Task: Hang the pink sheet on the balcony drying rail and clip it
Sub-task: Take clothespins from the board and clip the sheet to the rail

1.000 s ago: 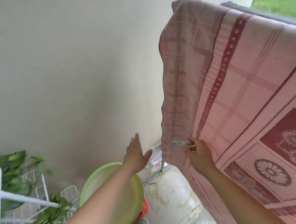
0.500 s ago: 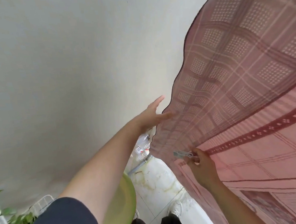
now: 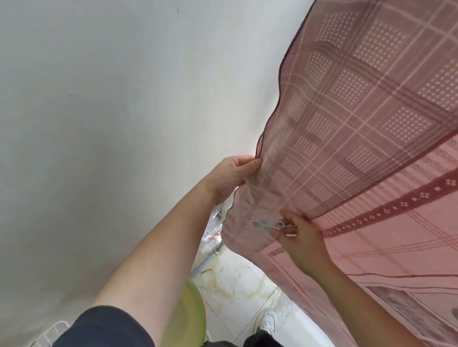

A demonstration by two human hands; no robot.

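Your left hand (image 3: 232,177) pinches the dark scalloped edge of the pink sheet (image 3: 387,128), which hangs at right beside the bare white wall (image 3: 103,116). Your right hand (image 3: 299,239) grips one pale clothes clip (image 3: 268,225) against the cloth just below. Open floor (image 3: 234,286) lies beneath.

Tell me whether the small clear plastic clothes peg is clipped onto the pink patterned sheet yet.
Not yet. The clear plastic clothes peg sits in the right hand's fingers in front of the pink patterned sheet; the left hand pinches its edge.
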